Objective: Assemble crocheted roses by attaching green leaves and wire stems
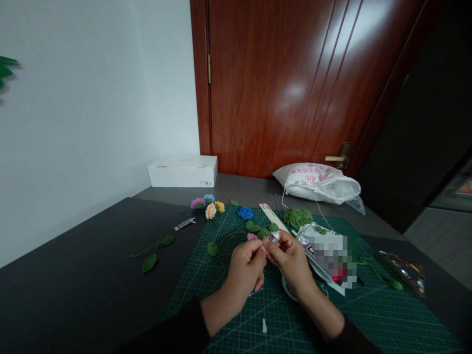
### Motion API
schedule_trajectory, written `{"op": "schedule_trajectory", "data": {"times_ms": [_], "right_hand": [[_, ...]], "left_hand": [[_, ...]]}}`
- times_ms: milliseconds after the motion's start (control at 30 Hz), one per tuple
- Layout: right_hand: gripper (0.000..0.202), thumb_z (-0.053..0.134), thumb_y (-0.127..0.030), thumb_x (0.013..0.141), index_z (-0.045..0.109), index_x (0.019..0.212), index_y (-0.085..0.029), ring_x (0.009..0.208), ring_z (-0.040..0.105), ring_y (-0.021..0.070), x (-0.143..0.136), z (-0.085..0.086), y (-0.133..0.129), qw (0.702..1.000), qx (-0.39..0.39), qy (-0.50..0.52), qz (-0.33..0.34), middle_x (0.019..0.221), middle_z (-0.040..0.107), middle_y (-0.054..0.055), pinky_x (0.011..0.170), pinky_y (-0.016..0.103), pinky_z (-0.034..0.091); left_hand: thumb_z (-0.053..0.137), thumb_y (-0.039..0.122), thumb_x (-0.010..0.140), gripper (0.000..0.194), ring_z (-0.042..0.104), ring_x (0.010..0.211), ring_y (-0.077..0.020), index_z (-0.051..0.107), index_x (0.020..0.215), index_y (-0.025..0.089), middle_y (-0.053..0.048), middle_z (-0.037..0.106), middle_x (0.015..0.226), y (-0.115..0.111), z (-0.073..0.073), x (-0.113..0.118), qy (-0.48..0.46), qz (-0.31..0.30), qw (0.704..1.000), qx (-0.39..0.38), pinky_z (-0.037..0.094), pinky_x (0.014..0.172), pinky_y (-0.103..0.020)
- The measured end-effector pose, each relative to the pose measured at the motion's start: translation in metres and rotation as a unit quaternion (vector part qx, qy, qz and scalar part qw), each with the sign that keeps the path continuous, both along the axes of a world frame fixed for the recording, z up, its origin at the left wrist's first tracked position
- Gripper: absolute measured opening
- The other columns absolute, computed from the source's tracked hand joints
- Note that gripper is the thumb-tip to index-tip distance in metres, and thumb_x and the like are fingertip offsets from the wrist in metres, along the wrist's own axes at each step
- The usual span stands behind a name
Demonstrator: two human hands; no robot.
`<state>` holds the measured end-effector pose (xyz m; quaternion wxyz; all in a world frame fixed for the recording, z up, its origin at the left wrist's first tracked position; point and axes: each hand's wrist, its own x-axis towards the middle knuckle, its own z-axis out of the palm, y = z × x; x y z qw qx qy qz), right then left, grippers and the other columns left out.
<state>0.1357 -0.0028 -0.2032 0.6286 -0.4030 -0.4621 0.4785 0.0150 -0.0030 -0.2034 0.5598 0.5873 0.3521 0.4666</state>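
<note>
Above the green cutting mat (236,324), my two hands meet. My right hand (293,260) pinches a small white-and-red tube (273,236). Pressed up against it, my left hand (243,270) has its fingers closed at the tips; whatever small thing they hold is hidden. A bit of pink crochet (252,237) shows just behind the fingers, beside several green crochet leaves (263,233). A small white nozzle-like cap (264,325) lies on the mat nearer to me. Under my right wrist, part of a white ring-shaped thing (289,290) shows.
Crochet flowers (211,211), a blue rose (245,213), another tube (184,224) and a leafy stem (149,263) lie to the left and back. On the right are green yarn (298,217) and a white packet (313,231). A box (182,172) and stuffed bag (313,184) stand behind.
</note>
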Motion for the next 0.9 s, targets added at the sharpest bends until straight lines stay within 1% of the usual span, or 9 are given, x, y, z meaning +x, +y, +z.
{"op": "schedule_trajectory", "data": {"times_ms": [167, 433, 633, 800, 900], "right_hand": [[0.032, 0.079, -0.036, 0.07, 0.051, 0.067, -0.021, 0.051, 0.038, 0.009, -0.0062, -0.0019, 0.0005, 0.999, 0.016, 0.002, -0.046, 0.059, 0.048, -0.007, 0.048, 0.021, 0.033], [0.032, 0.077, -0.04, 0.074, 0.05, 0.071, -0.022, 0.05, 0.039, 0.009, -0.0057, -0.001, -0.0007, 0.998, 0.005, 0.028, -0.047, 0.06, 0.048, -0.008, 0.046, 0.021, 0.034], [0.035, 0.078, -0.041, 0.073, 0.05, 0.07, -0.022, 0.042, 0.036, 0.0069, -0.0041, 0.0036, -0.0001, 0.999, 0.003, 0.039, -0.036, 0.053, 0.047, -0.009, 0.041, 0.02, 0.027], [0.04, 0.08, -0.043, 0.071, 0.046, 0.067, -0.022, 0.038, 0.033, 0.0048, -0.0003, 0.0056, 0.0021, 0.998, 0.005, 0.048, -0.04, 0.049, 0.043, -0.011, 0.038, 0.018, 0.024], [0.041, 0.08, -0.042, 0.07, 0.045, 0.069, -0.022, 0.038, 0.033, 0.0045, 0.0026, 0.0054, 0.0037, 0.998, 0.006, 0.045, -0.043, 0.049, 0.042, -0.012, 0.038, 0.017, 0.023]], "left_hand": [[0.054, 0.041, 0.085, 0.029, 0.034, 0.027, -0.0034, 0.052, 0.069, 0.017, 0.009, 0.037, 0.05, -0.0025, 0.0024, 0.0017, 0.023, 0.046, 0.999, 0.017, 0.022, 0.027, -0.014], [0.052, 0.032, 0.087, 0.025, 0.035, 0.031, -0.0075, 0.057, 0.066, 0.019, 0.007, 0.042, 0.044, -0.0045, 0.0042, 0.001, 0.062, 0.087, 0.99, 0.088, 0.022, 0.034, -0.02], [0.051, 0.028, 0.087, 0.024, 0.039, 0.036, -0.0109, 0.059, 0.065, 0.02, 0.006, 0.04, 0.042, -0.0055, 0.0043, 0.0007, 0.097, 0.106, 0.981, 0.132, 0.027, 0.039, -0.021], [0.05, 0.022, 0.086, 0.026, 0.044, 0.047, -0.0121, 0.057, 0.061, 0.018, 0.003, 0.045, 0.05, -0.0036, 0.0059, 0.0016, 0.136, 0.122, 0.963, 0.2, 0.03, 0.049, -0.023], [0.048, 0.021, 0.085, 0.027, 0.043, 0.051, -0.0121, 0.055, 0.059, 0.018, 0.003, 0.045, 0.053, -0.0025, 0.0073, 0.0019, 0.153, 0.116, 0.958, 0.214, 0.03, 0.053, -0.024]]}}
